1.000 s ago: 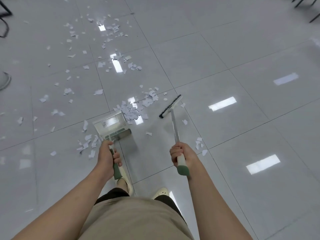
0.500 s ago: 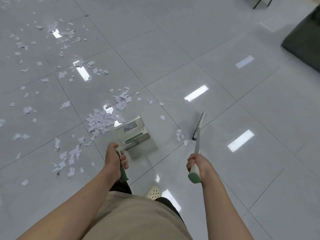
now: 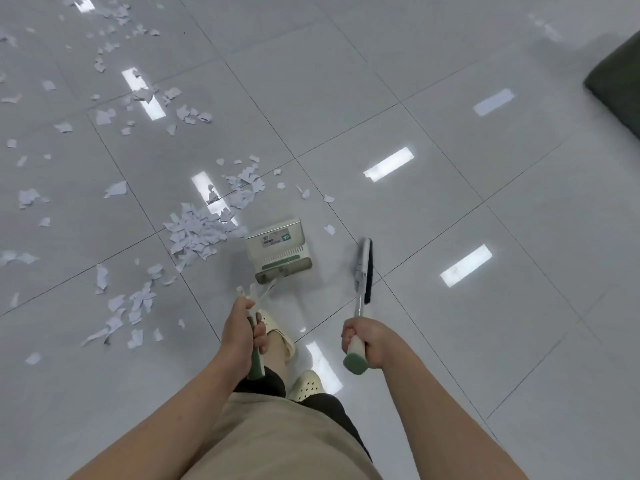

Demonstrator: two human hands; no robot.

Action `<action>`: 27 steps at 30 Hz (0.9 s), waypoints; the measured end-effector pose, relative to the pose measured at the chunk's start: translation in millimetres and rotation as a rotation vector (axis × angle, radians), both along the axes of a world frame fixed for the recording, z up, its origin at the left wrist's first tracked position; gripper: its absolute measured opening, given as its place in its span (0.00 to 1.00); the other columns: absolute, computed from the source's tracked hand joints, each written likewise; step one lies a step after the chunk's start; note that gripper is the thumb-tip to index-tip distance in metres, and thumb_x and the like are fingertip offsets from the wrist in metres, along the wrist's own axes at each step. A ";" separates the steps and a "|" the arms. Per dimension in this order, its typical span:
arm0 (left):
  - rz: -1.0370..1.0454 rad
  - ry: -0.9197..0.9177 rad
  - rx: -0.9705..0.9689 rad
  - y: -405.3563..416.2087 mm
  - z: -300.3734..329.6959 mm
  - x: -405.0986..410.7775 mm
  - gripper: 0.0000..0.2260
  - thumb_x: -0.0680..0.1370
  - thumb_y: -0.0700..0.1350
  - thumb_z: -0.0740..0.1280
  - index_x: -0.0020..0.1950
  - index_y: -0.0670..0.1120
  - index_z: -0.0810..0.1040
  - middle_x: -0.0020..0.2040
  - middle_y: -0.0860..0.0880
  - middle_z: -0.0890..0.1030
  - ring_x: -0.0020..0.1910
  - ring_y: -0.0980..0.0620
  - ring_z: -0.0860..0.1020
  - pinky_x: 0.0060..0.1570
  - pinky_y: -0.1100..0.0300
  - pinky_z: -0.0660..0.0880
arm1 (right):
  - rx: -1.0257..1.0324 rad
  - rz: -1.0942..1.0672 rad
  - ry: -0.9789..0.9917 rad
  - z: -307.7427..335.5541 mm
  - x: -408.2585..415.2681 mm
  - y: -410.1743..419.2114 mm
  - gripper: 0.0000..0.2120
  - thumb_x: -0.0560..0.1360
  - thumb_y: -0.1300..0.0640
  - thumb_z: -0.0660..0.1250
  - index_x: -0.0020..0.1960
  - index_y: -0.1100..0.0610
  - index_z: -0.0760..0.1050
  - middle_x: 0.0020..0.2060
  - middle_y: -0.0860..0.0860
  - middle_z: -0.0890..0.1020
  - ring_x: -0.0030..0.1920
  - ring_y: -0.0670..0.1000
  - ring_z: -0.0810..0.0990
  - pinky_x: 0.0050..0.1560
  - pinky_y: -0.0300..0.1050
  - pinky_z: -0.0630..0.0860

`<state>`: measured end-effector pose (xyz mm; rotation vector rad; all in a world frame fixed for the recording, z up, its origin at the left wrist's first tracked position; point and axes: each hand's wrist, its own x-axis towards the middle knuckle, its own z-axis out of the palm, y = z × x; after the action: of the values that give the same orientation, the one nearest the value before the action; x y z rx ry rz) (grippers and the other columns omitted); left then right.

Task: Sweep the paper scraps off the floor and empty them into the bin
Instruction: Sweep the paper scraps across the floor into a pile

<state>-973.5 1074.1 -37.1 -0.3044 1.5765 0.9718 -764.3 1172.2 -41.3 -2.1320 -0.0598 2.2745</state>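
White paper scraps litter the grey tiled floor on the left, with the densest pile [image 3: 194, 233] just left of the dustpan. My left hand [image 3: 242, 332] grips the green-and-white handle of the dustpan [image 3: 278, 252], whose pan sits in front of my feet with its mouth turned toward the pile. My right hand [image 3: 363, 341] grips the green-tipped handle of the broom [image 3: 363, 265]; its dark bristle head is to the right of the pan, clear of the scraps. No bin that I can identify is in view.
More scraps [image 3: 131, 306] lie loose near my left side and trail to the far left corner. A dark green object [image 3: 616, 81] sits at the right edge. My feet in pale clogs [image 3: 304, 386] stand just behind the pan. Ceiling lights reflect on the glossy tiles.
The broom head has swung from the scraps to the pan's right and drawn closer to me. The dustpan has shifted right of the pile. My view has turned rightward.
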 end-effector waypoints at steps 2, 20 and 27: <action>0.005 0.030 0.001 7.2 -5.5 -24.7 0.13 0.79 0.53 0.59 0.38 0.47 0.68 0.26 0.49 0.62 0.22 0.51 0.60 0.24 0.61 0.62 | -0.023 0.121 0.030 -2.4 -47.3 13.5 0.08 0.76 0.69 0.58 0.41 0.60 0.66 0.25 0.53 0.68 0.20 0.47 0.66 0.19 0.36 0.68; 0.323 0.103 0.082 91.2 12.8 -136.4 0.13 0.79 0.49 0.58 0.36 0.47 0.65 0.24 0.49 0.64 0.22 0.51 0.61 0.30 0.57 0.63 | -0.111 0.018 0.304 40.7 -193.7 187.0 0.25 0.55 0.76 0.71 0.33 0.54 0.60 0.22 0.46 0.64 0.17 0.44 0.63 0.15 0.35 0.62; 0.406 0.174 0.027 146.4 14.4 -105.6 0.13 0.80 0.47 0.59 0.37 0.46 0.66 0.24 0.48 0.64 0.23 0.50 0.61 0.28 0.58 0.63 | 0.122 0.001 0.018 48.0 -171.9 234.5 0.08 0.73 0.66 0.63 0.44 0.56 0.65 0.24 0.47 0.63 0.17 0.45 0.63 0.16 0.34 0.64</action>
<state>-1079.1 1220.6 -22.7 -0.5478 1.6923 1.3600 -936.2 1406.7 6.7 -2.0523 -0.1942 2.2272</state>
